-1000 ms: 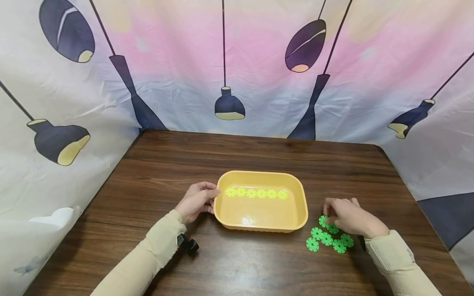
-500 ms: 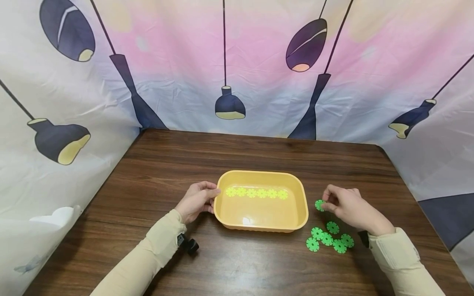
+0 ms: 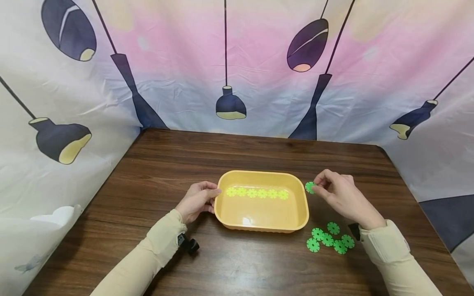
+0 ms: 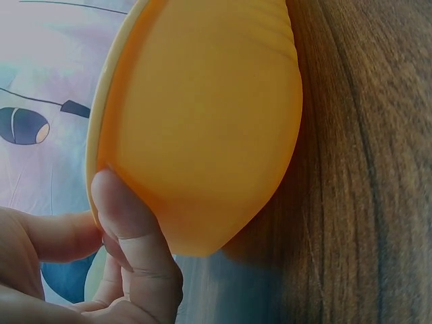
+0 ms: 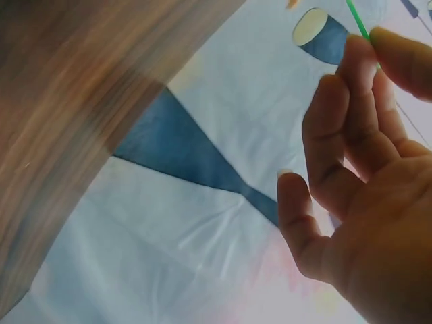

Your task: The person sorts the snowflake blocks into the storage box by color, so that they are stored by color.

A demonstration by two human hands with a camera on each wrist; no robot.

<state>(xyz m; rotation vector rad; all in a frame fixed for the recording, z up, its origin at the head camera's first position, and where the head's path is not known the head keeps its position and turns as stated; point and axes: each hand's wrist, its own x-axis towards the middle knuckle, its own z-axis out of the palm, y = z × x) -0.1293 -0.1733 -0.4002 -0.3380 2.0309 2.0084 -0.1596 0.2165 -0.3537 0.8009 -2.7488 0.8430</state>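
My left hand point(image 3: 195, 202) grips the left rim of a yellow plastic basin point(image 3: 259, 214), thumb on one side and fingers on the other. Inside the basin, several yellow-green notched discs point(image 3: 261, 193) run in a row across it. Just off the basin's right rim, my right hand point(image 3: 344, 197) pinches a green notched disc point(image 3: 309, 187) by its edge. In the right wrist view that green disc point(image 5: 358, 17) shows edge-on between thumb and fingertips. Several more green discs point(image 3: 327, 239) lie on the table below the right hand.
The dark wood table point(image 3: 177, 156) is bordered by a printed cloth backdrop point(image 3: 177, 98) at the back and sides. A small black device point(image 3: 189, 246) is strapped at the left wrist.
The right hand has lifted one green disc from the loose group and carried it up and left to the basin's right edge. The left hand has kept its grip on the rim.
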